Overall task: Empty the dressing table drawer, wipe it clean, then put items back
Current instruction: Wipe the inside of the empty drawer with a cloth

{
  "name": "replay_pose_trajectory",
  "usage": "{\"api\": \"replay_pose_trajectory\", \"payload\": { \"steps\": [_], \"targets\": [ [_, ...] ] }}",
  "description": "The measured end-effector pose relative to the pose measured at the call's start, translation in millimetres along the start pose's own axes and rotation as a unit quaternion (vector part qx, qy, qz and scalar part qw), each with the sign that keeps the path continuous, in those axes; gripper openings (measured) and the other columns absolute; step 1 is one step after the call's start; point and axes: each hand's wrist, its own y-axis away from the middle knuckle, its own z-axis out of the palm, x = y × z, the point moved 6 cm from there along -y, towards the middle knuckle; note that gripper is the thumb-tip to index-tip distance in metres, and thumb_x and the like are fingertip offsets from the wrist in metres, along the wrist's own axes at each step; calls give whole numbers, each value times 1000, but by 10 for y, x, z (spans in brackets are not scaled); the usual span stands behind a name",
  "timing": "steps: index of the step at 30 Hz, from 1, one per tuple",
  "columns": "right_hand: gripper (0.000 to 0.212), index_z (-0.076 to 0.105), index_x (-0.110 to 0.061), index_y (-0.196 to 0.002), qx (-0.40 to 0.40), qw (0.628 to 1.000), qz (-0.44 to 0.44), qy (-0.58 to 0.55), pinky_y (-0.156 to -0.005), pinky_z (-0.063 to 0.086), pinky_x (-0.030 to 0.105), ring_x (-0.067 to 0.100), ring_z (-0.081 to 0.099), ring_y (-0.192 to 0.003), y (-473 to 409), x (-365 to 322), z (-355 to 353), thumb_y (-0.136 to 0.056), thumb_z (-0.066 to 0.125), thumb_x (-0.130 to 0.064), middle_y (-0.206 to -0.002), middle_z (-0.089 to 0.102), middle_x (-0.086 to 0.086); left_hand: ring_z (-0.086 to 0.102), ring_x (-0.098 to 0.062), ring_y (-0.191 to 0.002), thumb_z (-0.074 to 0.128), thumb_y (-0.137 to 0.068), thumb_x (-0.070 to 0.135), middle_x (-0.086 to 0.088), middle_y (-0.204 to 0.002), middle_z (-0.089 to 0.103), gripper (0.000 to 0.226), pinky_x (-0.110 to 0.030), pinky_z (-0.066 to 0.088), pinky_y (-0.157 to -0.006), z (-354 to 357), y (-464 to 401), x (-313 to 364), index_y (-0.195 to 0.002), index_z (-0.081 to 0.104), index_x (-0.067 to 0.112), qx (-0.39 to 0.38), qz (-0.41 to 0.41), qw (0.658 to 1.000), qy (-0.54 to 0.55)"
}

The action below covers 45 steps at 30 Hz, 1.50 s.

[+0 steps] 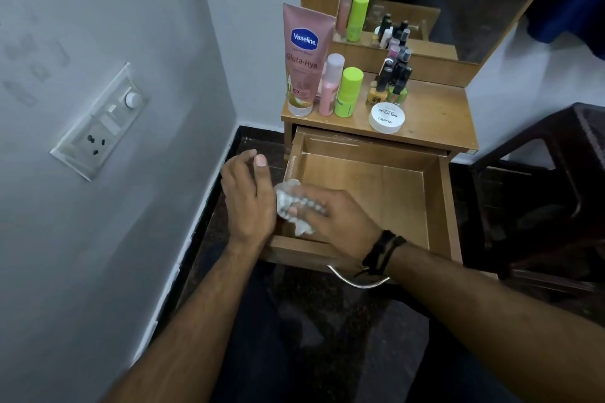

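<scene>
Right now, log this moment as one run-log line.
stage: wiping | drawer: open, emptied | right hand: holds cloth at drawer's left side | left hand: open beside it | toiletries: on tabletop

Drawer [376, 180] interior lies open from above; bottles [347, 91] crowd the tabletop [435, 114].

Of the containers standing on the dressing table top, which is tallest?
The pink Vaseline tube at the far left, standing on its cap; it rises well above the pink bottle and green bottle beside it.

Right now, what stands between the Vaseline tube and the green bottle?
Head view: a pink bottle stands between the Vaseline tube and the green bottle.
</scene>
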Motion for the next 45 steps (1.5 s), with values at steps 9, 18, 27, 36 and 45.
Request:
{"api": "replay_pose_trajectory", "payload": {
  "steps": [9, 18, 27, 36, 45],
  "targets": [
    [21, 71, -17, -102, -129, 954, -122, 242, -95, 43, 40, 14, 55, -96, -217, 139, 340, -99, 52, -26, -108, 62, -3, 42, -12, -114, 27, -102, 56, -3, -121, 48, 49, -24, 35, -99, 28, 28, -8, -116, 54, 18, -7, 8, 1000, 7],
    [40, 48, -33, -141, -8, 934, 2, 358, -97, 48, 47, 38, 52, -122, -1125, 482, -75, -102, 42, -28, -152, 43, 2, 43, -11, -116, 30, -100, 57, -2, -126, 48, 49, -25, 34, -99, 61, 26, -30, -115, 56, 19, -29, 11, 999, -19],
    [20, 66, -17, -102, -115, 946, -124, 275, -93, 48, 43, 20, 55, -98, -461, 288, 302, -96, 47, -19, -111, 64, -2, 42, -11, -116, 28, -99, 59, -2, -126, 47, 50, -13, 29, -92, 94, 15, -81, -113, 55, 20, -48, -3, 998, -37],
    [16, 62, -19, -92, -85, 972, -84, 201, -90, 51, 39, 18, 58, -92, -653, 306, 101, -96, 48, -12, -102, 65, 0, 44, -16, -114, 28, -99, 60, -2, -124, 48, 51, -34, 40, -97, 124, 23, -65, -112, 57, 20, -65, 11, 996, -61],
    [32, 61, -22, -124, 239, 947, 200, -81, -88, 49, 28, 20, 60, -106, -1006, 720, -175, -97, 46, -13, -121, 62, 2, 45, -14, -115, 27, -97, 62, 3, -122, 48, 50, -37, 41, -101, 131, 20, -59, -110, 56, 24, -73, 1, 995, -74]
  ]
}}
